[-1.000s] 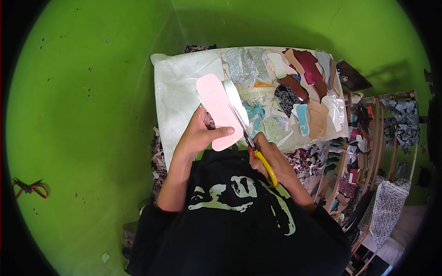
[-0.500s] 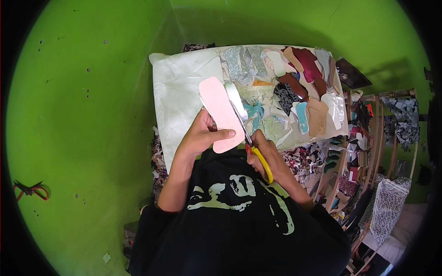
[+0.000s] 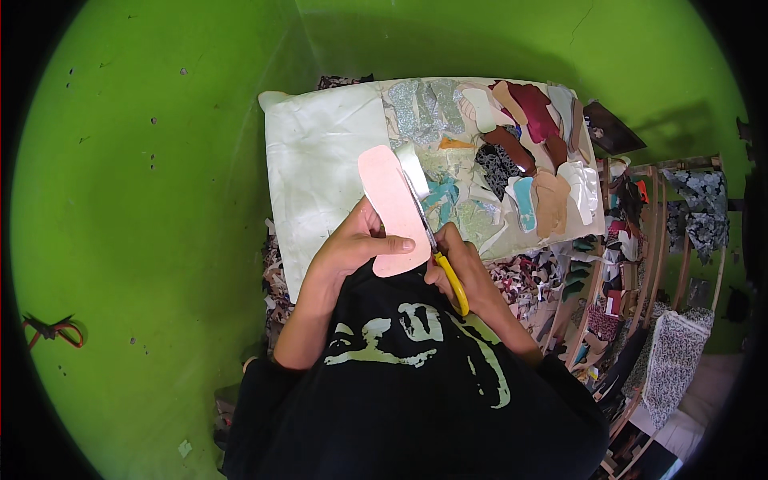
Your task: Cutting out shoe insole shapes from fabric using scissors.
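My left hand [image 3: 350, 248] grips a pink sole-shaped cut-out [image 3: 390, 204], thumb lying across its lower end. My right hand [image 3: 460, 268] is closed on yellow-handled scissors [image 3: 438, 254], whose blades run up along the right edge of the pink piece. A pale strip [image 3: 413, 166] peels away beside the blades. Both hands hover over the near edge of a white board [image 3: 320, 160].
Several sole-shaped pieces in maroon, tan, teal, silver and black cover the board's right half [image 3: 520, 152]. Fabric scraps [image 3: 552, 276] pile at its near right. Wooden racks with cloth [image 3: 664, 264] stand to the right. Green floor surrounds; a red-black cord [image 3: 52, 330] lies far left.
The pink piece and scissors have shifted slightly toward the board, with the blades further up the piece's right edge. The hands stay in the same grip.
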